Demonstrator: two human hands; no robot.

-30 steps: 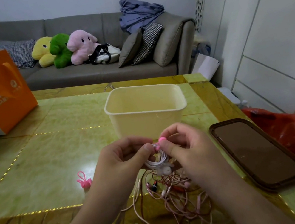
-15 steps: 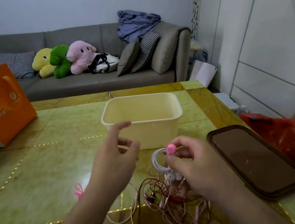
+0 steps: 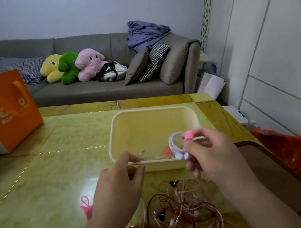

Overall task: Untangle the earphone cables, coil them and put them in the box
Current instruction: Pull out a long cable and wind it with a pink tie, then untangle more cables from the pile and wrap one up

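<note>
Sofa (image 3: pixel 85 89): grey, beyond the far edge of the table, with three plush toys (image 3: pixel 73 66) in yellow, green and pink, cushions and a crumpled blue cloth.
Table (image 3: pixel 43 185): glossy yellow-green top with thin gold lines; it carries everything named below.
Paper bag (image 3: pixel 3 107): orange with handles, upright at the far left edge of the table.
Tray (image 3: pixel 273 174): dark brown and flat, along the right edge of the table, partly hidden by the right forearm.
Box (image 3: pixel 148 122): pale yellow, open, rounded corners, standing toward the far right part of the table; a few small items, one reddish, lie on its floor by the near wall.
Left hand (image 3: pixel 118 187): at the box's near rim, fingers (image 3: pixel 133 158) curled over the left part of that rim and gripping it.
Right hand (image 3: pixel 211 155): raised over the box's near right corner, fingers pinching the white coil.
Tangled cables (image 3: pixel 181 215): pink, dark red and pale leads knotted in a loose heap at the near edge of the table, between the two forearms.
Coiled earphones (image 3: pixel 177 145): white cable wound into a small ring with a pink tie (image 3: pixel 189 134) on top and the earbuds hanging beneath, held above the box's near right corner, just over the rim.
Spare tie (image 3: pixel 86 206): pink, lying on the table just left of the left wrist.
</note>
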